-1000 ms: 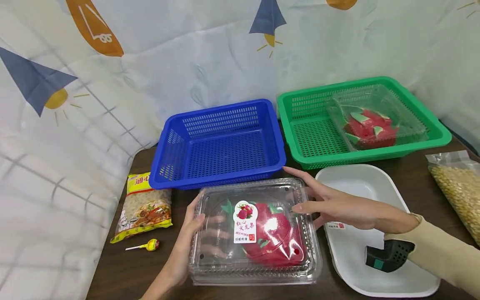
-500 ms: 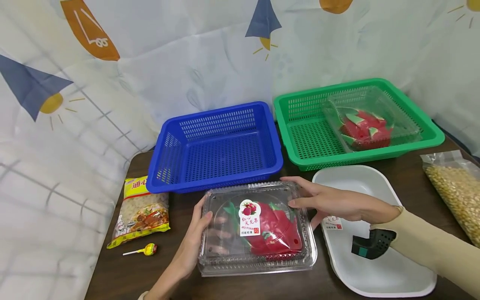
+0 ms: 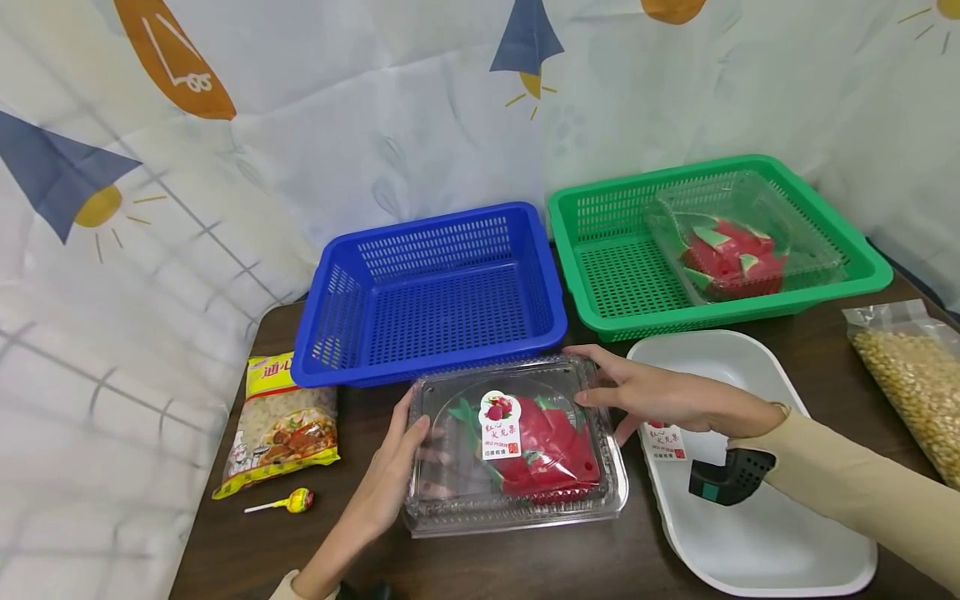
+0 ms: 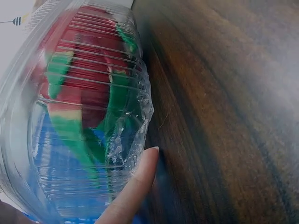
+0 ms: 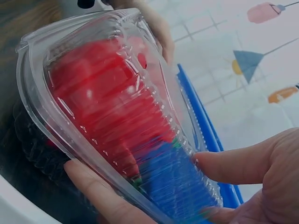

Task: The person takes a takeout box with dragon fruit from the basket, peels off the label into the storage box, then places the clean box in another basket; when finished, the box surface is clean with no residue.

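Observation:
A clear plastic clamshell box (image 3: 517, 446) with a red dragon fruit and a white label sits just in front of the blue basket (image 3: 330, 367). My left hand (image 3: 393, 471) grips its left edge, thumb on top and fingers underneath, one finger (image 4: 135, 182) close to the dark table. My right hand (image 3: 645, 396) grips the right far corner. Its thumb (image 5: 243, 163) is over the lid and a finger (image 5: 103, 196) under the base. In both wrist views the box (image 4: 88, 102) (image 5: 117, 112) appears tilted.
The empty blue basket stands beside a green basket (image 3: 592, 321) holding a second clear fruit box (image 3: 735, 250). A white tray (image 3: 720, 358) lies at the right, with a bag of kernels (image 3: 911, 383) beyond it. A noodle packet (image 3: 281, 421) and a lollipop (image 3: 300, 500) lie at the left.
The box has shifted a little away from me toward the blue basket, with both hands staying on its sides. My right thumb now sits on the lid's corner.

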A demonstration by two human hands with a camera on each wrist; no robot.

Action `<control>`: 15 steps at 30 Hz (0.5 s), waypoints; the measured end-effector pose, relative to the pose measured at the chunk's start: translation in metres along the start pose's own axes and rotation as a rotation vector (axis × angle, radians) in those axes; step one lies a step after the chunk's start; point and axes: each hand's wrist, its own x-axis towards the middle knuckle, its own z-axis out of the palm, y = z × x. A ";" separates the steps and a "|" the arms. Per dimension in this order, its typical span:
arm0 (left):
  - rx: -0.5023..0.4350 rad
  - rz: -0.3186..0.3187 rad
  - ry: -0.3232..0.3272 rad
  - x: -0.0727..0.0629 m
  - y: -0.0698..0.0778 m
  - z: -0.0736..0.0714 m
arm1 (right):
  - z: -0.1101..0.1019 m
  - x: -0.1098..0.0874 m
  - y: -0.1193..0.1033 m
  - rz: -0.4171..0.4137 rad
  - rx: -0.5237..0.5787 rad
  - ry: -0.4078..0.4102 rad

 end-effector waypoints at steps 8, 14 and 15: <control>0.048 -0.008 0.021 0.004 0.003 -0.001 | -0.003 0.003 0.000 -0.016 -0.007 0.033; 0.139 0.014 0.040 0.006 0.004 -0.003 | -0.003 0.006 -0.002 -0.018 -0.046 0.068; 0.150 0.015 0.043 0.006 0.004 -0.004 | -0.003 0.006 -0.002 -0.019 -0.050 0.073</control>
